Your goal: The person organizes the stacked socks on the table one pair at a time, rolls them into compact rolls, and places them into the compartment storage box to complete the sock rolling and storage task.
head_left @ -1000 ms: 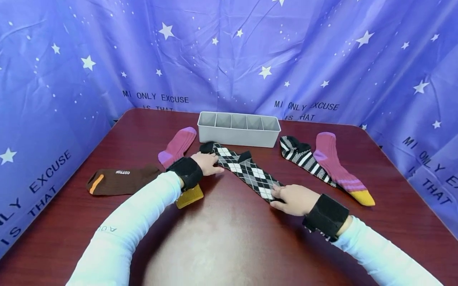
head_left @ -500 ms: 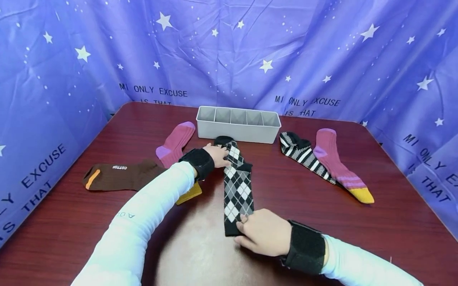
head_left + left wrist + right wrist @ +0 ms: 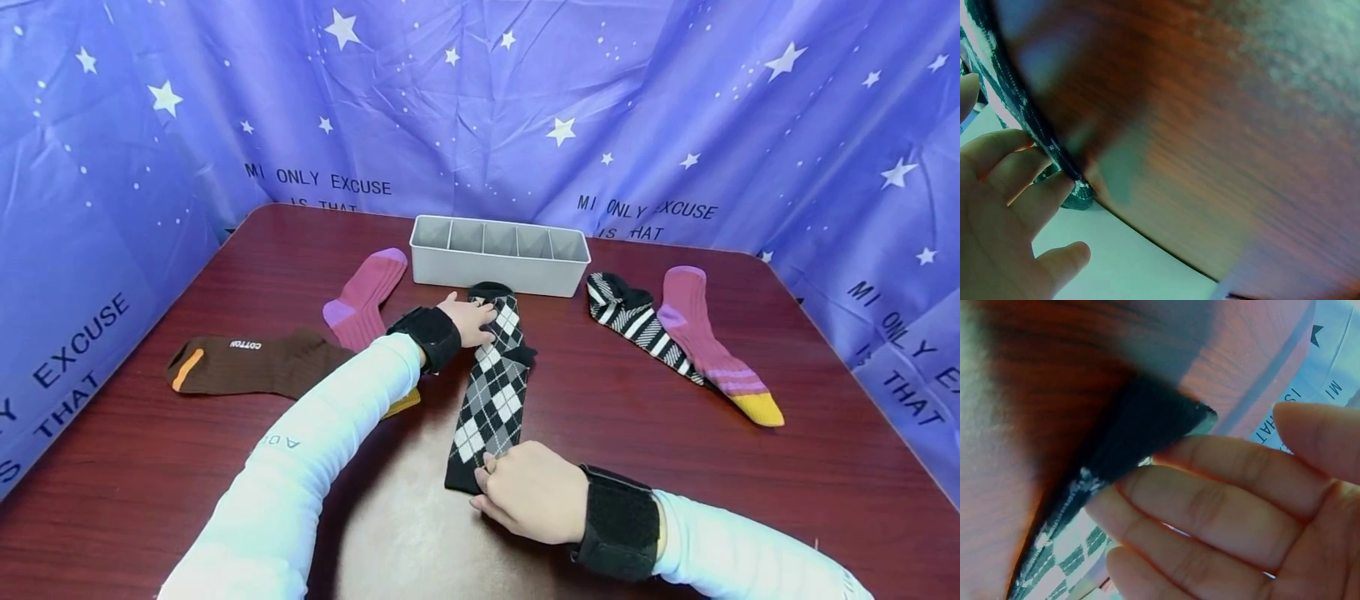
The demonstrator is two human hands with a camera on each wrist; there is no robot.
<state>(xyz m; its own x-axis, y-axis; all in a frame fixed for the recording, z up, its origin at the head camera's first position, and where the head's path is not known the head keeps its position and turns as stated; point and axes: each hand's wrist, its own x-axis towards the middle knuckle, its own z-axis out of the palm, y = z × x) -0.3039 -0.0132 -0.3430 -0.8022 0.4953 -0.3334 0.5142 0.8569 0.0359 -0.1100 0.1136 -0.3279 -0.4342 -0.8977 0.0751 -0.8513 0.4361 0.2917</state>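
A black, white and grey argyle sock point(image 3: 491, 400) lies flat on the table, its toe pointing away and its black heel to the right. My left hand point(image 3: 468, 321) rests its spread fingertips on the toe end. In the left wrist view those fingers point(image 3: 1038, 203) are nearly straight along the sock's edge, thumb apart. My right hand point(image 3: 532, 492) has its fingertips on the black cuff at the near end. The right wrist view shows these fingers point(image 3: 1210, 506) extended against the cuff point(image 3: 1141, 419), with the thumb held away.
Behind the sock stands a grey divided box point(image 3: 498, 271). To the left lie a pink sock point(image 3: 367, 296) and a brown sock point(image 3: 255, 367), with a mustard knit end point(image 3: 403, 404) beside my forearm. A striped sock point(image 3: 641, 329) and another pink sock point(image 3: 697, 333) overlap at right.
The argyle sock has swung from a diagonal to nearly front-to-back. My right hand has moved left and nearer with the cuff end; my left hand has shifted slightly right with the toe.
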